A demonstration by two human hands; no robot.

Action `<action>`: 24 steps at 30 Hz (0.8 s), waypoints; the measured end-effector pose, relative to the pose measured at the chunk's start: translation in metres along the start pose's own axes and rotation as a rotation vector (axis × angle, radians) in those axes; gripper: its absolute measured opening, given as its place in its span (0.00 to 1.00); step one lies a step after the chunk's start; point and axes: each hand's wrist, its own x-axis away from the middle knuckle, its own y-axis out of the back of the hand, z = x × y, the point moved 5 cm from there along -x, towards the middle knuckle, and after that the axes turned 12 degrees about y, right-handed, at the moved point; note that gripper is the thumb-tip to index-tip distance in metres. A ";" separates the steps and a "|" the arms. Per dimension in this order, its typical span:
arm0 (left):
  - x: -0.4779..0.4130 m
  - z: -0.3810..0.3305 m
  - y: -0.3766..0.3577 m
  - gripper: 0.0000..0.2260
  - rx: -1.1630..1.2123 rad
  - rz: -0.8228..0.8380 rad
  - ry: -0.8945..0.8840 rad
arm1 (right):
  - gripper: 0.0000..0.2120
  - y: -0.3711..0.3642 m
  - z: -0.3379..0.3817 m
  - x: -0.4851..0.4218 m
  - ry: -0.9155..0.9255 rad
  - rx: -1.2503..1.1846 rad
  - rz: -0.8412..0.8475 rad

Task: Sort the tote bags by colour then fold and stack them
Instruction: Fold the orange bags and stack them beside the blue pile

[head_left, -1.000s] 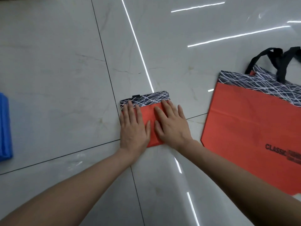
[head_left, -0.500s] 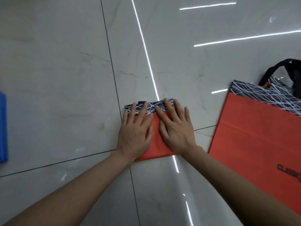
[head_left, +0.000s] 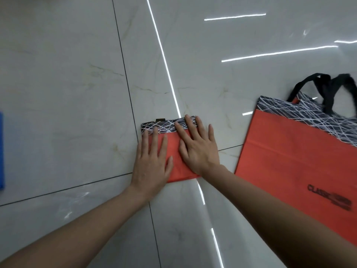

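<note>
A folded orange tote bag [head_left: 173, 149] is being pressed flat on the tiled floor [head_left: 67, 93] by the left hand [head_left: 151, 165] and the right hand [head_left: 197, 149]; the fingers [head_left: 154, 140] of both are being held straight and spread, gripping nothing. The bag is lying in the middle of the view. An unfolded orange tote bag [head_left: 289, 161] is lying flat to the right, apart from it.
</note>
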 end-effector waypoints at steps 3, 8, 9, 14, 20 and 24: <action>0.019 0.006 -0.002 0.28 0.016 0.027 0.036 | 0.25 -0.001 0.017 0.025 0.008 0.025 -0.055; 0.011 0.001 -0.004 0.28 0.069 0.089 0.046 | 0.25 -0.016 0.025 0.058 0.044 -0.033 -0.004; 0.012 0.001 -0.001 0.26 0.128 0.086 0.078 | 0.26 -0.015 0.025 0.055 0.046 -0.043 0.022; 0.000 0.016 0.025 0.14 0.739 0.160 0.396 | 0.28 -0.002 0.015 0.046 0.069 -0.387 0.179; 0.003 0.019 0.047 0.15 1.262 0.413 0.440 | 0.27 0.029 0.001 0.059 -0.500 -0.728 -0.153; 0.004 0.030 0.063 0.16 1.292 0.429 0.419 | 0.21 0.025 0.017 0.064 -0.835 -1.177 -0.001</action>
